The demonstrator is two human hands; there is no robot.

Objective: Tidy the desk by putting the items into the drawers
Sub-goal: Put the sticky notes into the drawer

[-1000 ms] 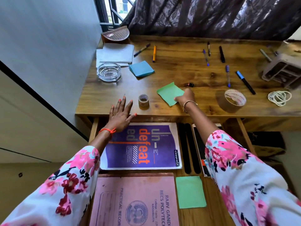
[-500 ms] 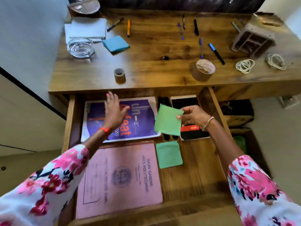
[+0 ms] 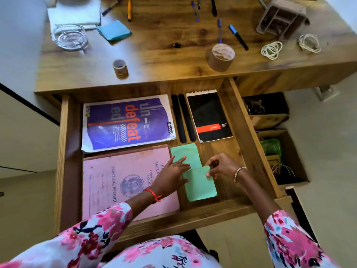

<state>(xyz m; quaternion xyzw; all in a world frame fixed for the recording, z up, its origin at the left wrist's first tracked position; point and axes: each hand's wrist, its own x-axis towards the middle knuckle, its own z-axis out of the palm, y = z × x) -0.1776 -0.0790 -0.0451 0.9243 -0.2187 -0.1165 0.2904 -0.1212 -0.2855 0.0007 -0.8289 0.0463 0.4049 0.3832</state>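
Pinching the loose green pad (image 3: 201, 186) by its edge with the right hand (image 3: 224, 167), resting the left hand (image 3: 172, 175) with fingers spread on the other green pad (image 3: 186, 153), guessing to stack both neatly in the drawer (image 3: 212, 209)

Drawer (image 3: 71, 151), 10 o'clock: purple notebook (image 3: 123, 122). The cover reads "un" and "ed" in pale letters and "defeat" in orange, all turned so the words run toward 6 o'clock. A black strip label (image 3: 170, 129) at its 3 o'clock edge reads "classmate" in white script. 7 o'clock: pink record book (image 3: 108, 182), printed "PRACTICAL RECORD" toward its 9 o'clock side. A heading toward 3 o'clock begins "RECS P"; the rest lies under the left hand (image 3: 172, 175). Round seal (image 3: 131, 185) at centre, wording too small to read. 1 o'clock: black spiral pad (image 3: 209, 113); orange band (image 3: 208, 128) with white print, blurred, illegible.
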